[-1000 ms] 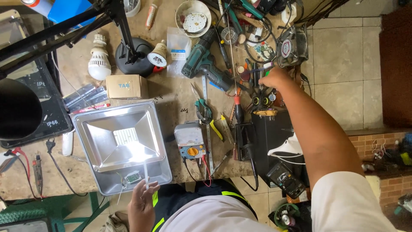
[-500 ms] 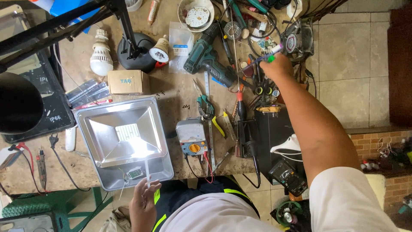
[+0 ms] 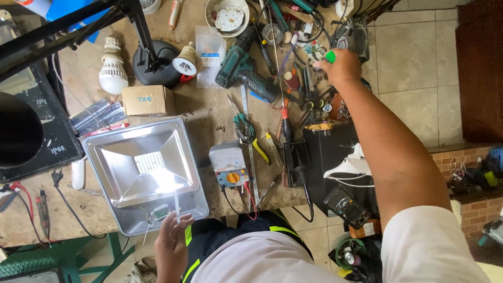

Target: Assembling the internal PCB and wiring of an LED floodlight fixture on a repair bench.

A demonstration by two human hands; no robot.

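My right hand (image 3: 340, 65) reaches out to the far right of the cluttered workbench and grips a small tool with a green handle (image 3: 330, 55) among the loose tools. At the bench's near edge my left hand (image 3: 172, 238) pinches a thin white wire (image 3: 177, 205) that rises from the lower rim of a square silver floodlight housing (image 3: 142, 170). A small green circuit board (image 3: 160, 212) sits in the housing just left of that wire. The housing lies face up with its LED panel lit by glare.
An analog multimeter (image 3: 228, 165) lies right of the housing. Beyond it are a green cordless drill (image 3: 242, 71), pliers (image 3: 244, 127), a cardboard box (image 3: 148, 100), a white bulb (image 3: 113, 73) and a black lamp stand (image 3: 157, 65). A black box (image 3: 335, 157) occupies the bench's right end.
My right hand has moved farther away and up over the tool pile and now holds the green-handled tool. My left hand stays at the housing's rim with the white wire.
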